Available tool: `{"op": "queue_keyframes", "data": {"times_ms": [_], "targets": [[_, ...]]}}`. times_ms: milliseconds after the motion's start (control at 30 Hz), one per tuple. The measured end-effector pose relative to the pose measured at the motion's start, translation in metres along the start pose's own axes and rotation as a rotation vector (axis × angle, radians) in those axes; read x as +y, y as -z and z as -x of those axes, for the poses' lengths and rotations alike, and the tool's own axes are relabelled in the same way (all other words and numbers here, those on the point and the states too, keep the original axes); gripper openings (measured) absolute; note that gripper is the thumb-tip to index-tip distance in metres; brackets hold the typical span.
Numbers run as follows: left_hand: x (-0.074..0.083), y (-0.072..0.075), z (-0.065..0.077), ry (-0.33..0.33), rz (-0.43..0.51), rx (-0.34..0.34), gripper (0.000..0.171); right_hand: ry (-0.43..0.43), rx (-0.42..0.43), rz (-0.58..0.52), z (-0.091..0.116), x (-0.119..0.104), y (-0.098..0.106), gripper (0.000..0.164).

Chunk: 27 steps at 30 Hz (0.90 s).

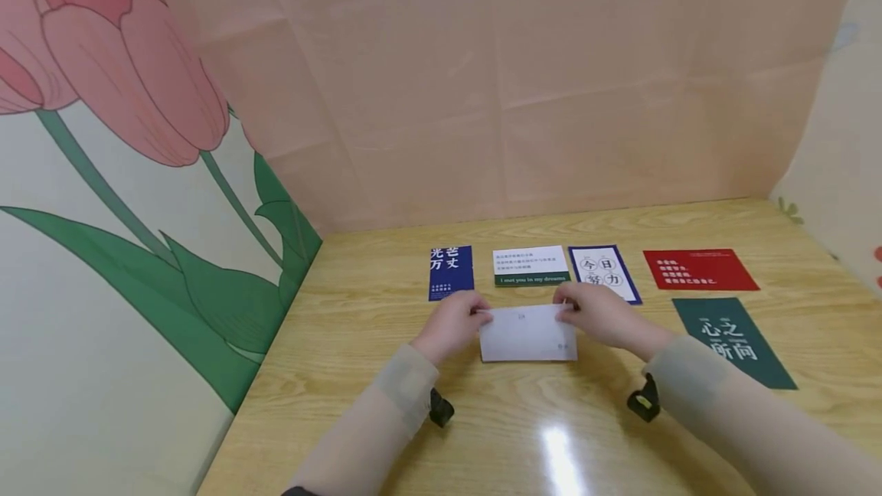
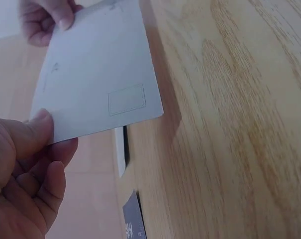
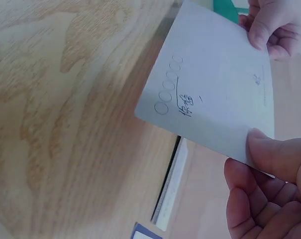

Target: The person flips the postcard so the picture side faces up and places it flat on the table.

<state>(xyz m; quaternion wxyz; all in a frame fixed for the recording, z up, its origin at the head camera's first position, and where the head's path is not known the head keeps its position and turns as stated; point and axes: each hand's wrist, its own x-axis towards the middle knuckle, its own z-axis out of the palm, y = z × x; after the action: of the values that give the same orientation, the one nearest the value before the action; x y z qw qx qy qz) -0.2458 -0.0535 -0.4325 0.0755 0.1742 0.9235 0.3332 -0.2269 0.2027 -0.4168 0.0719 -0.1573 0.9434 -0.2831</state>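
Note:
A white postcard (image 1: 528,333) is held up in front of the person, tilted, its plain back showing. My left hand (image 1: 451,324) pinches its far left corner between thumb and fingers. At the far right corner my right hand (image 1: 606,316) pinches it the same way. The left wrist view shows a printed stamp box on the postcard (image 2: 95,69), near the left thumb (image 2: 41,127). In the right wrist view a row of circles and some handwriting mark the postcard (image 3: 210,84). Its other face is hidden.
Beyond the hands lie a blue card (image 1: 451,274), a white-and-green card (image 1: 530,262) and a blue-bordered card (image 1: 606,255). A red card (image 1: 699,270) and a dark green card (image 1: 737,347) lie to the right on the wooden table (image 1: 344,396).

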Motion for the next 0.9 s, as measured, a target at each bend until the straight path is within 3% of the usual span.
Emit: {"op": "queue_keyframes", "data": {"times_ms": [433, 900], "targets": [[0.005, 0.004, 0.008, -0.089, -0.091, 0.085, 0.007, 0.083, 0.105, 0.059, 0.01, -0.006, 0.004, 0.004], [0.003, 0.005, 0.015, -0.189, -0.201, 0.098, 0.007, 0.109, 0.109, 0.08, 0.015, -0.008, 0.001, 0.003]]}}
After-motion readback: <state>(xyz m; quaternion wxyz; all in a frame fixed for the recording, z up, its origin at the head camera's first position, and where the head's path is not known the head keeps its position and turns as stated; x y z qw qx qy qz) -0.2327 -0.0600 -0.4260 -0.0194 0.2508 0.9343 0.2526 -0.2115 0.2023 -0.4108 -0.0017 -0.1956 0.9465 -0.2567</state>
